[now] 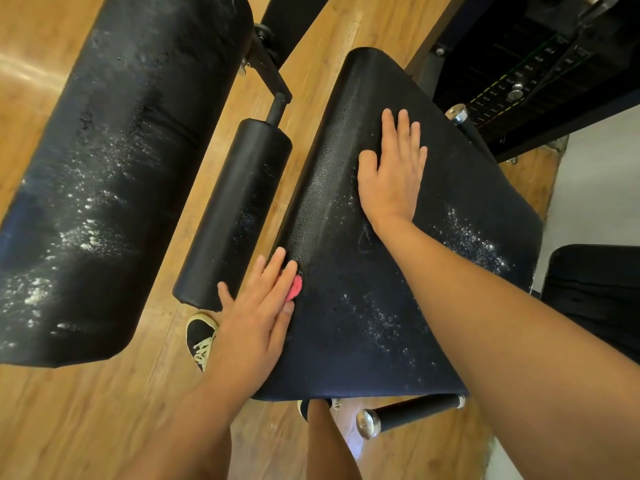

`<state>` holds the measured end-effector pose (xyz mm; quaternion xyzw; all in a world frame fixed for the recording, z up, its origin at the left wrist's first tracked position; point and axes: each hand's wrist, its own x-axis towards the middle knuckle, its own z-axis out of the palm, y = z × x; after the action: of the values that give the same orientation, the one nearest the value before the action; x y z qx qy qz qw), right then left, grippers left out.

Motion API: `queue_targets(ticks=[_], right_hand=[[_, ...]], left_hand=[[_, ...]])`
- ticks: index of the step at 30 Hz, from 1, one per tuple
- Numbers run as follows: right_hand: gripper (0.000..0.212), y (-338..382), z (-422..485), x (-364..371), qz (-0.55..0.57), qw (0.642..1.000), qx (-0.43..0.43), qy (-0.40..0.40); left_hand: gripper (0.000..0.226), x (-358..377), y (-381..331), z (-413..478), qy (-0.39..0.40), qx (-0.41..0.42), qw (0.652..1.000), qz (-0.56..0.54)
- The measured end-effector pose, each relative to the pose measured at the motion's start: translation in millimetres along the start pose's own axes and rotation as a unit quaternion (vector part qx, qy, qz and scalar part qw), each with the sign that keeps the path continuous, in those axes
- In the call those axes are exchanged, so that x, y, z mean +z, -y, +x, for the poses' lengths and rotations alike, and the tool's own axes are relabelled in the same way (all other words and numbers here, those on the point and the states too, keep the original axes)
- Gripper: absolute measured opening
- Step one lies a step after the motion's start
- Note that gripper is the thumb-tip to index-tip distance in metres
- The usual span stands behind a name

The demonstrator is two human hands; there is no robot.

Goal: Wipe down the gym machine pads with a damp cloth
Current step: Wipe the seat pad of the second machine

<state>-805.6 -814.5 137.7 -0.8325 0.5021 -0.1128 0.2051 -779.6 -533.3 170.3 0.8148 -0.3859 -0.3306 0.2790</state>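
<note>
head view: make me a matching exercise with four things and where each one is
Things:
1. pink cloth
2. right hand
3. roller pad
4. shoe

Places:
a. lying flat on top of the seat pad
b. on the wooden floor
c. under the fingers of the left hand, at the seat pad's edge
d. mounted on a black rod, left of the seat pad

Pairs: 1-c, 2-a, 3-d, 4-b

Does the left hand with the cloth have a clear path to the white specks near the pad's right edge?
Probably not directly: the right forearm crosses the pad between the left hand and those specks.
</note>
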Motion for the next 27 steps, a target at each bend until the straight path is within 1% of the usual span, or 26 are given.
queue_targets(ticks=[3, 6, 10, 12, 14, 17, 21, 24, 27], right_hand=[[0.068, -1, 1, 0, 0.001, 1.0, 0.0, -0.001], [0.067, -1, 1, 0, -0.002, 1.0, -0.001, -0.001], [0.068, -2, 1, 0, 0.0, 1.0, 0.002, 0.0], [0.068, -2, 0, 0, 0.001, 1.0, 0.003, 0.001], [0.068, -1, 0, 0, -0.001, 1.0, 0.002, 0.001], [0.068, -1, 1, 0, -0.003, 1.0, 0.001, 0.002], [0.067, -1, 0, -1, -0.007, 1.0, -0.001, 0.004], [0.068, -1, 0, -2, -0.005, 1.0, -0.002, 0.005], [0.068, -1, 0, -2, -0.007, 1.0, -0.002, 0.004]], left_hand=[[0.048, 1, -5, 13, -0.014, 0.01, 1.0, 0.021], [0.044, 2, -3, 23, -0.015, 0.01, 1.0, 0.01], [0.048, 5, 0, 10, -0.004, 0.005, 1.0, -0.009], [0.046, 6, 1, 0, -0.003, -0.002, 1.0, -0.016], [0.042, 7, 3, -13, -0.009, -0.002, 1.0, -0.007], [0.048, 12, 7, -38, -0.013, -0.003, 1.0, 0.012], [0.05, 20, 15, -64, -0.031, 0.024, 0.998, 0.056], [0.049, 20, 16, -60, -0.039, 0.033, 0.996, 0.074], [0.049, 18, 14, -50, -0.043, 0.041, 0.996, 0.066]])
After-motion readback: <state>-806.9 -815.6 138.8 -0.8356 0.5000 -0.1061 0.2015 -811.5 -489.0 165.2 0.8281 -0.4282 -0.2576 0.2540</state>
